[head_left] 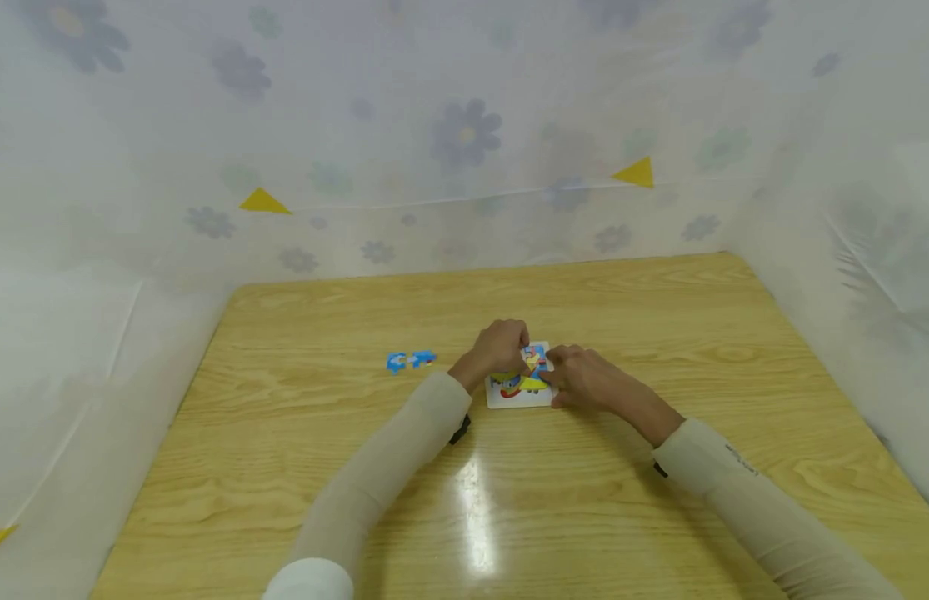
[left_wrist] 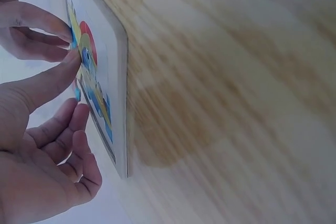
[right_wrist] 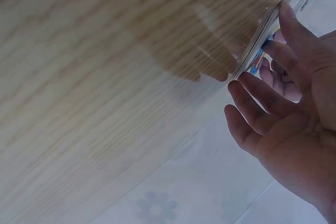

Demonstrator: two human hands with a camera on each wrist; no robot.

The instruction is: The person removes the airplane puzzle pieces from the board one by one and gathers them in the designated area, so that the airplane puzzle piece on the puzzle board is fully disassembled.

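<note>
A small white puzzle board [head_left: 519, 401] with a colourful cartoon picture lies flat on the table. Over its left part my left hand [head_left: 501, 346] bends its fingers, thumb and fingertips around a small blue puzzle piece [left_wrist: 78, 94] at the board's surface. That piece is mostly hidden by the hand. My right hand [head_left: 587, 379] is at the board's right edge. In the right wrist view its thumb touches the edge of the board [right_wrist: 262, 30], the index finger reaches onto the picture, and the other fingers are loosely spread.
Two blue puzzle pieces [head_left: 422, 358] lie on the wood-grain table [head_left: 299, 433] left of the board. White flowered sheeting [head_left: 404, 167] surrounds the table at the back and sides, with yellow triangles [head_left: 263, 202] on it.
</note>
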